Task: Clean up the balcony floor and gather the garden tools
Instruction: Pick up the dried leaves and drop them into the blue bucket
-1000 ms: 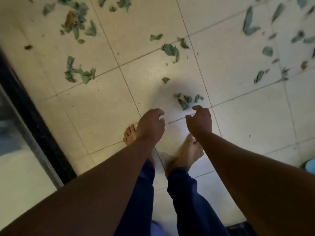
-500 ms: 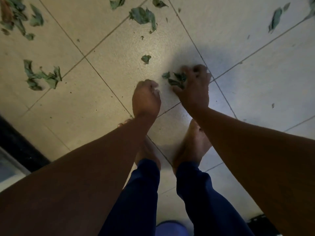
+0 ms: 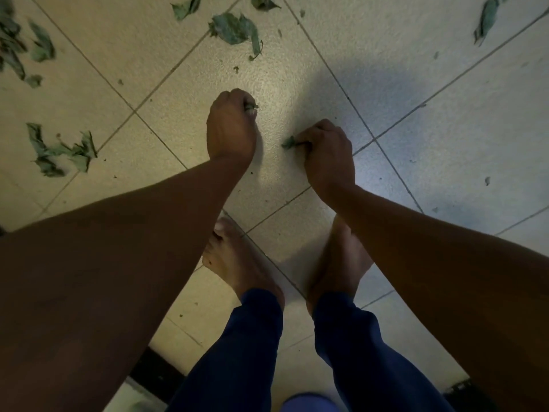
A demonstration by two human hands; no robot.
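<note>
Green leaf scraps litter the pale tiled floor (image 3: 445,129). My right hand (image 3: 328,154) is low over the tiles, fingers closed around a bunch of leaves, with one green tip (image 3: 288,142) sticking out on its left side. My left hand (image 3: 231,127) is curled next to it, pinching a small leaf bit (image 3: 251,107) at the fingertips. A larger leaf (image 3: 236,29) lies just beyond the left hand. A leaf cluster (image 3: 61,151) sits to the far left. No garden tools are visible.
My bare feet (image 3: 237,263) stand right below the hands, in dark blue trousers. More leaves lie at the top left (image 3: 17,49) and top right (image 3: 484,20). A dark door threshold (image 3: 154,373) runs along the bottom left.
The right hand has closed on the small leaf pile and drawn it back toward me. The left hand reached forward and pinched the single small leaf. The view moved closer to the floor.
</note>
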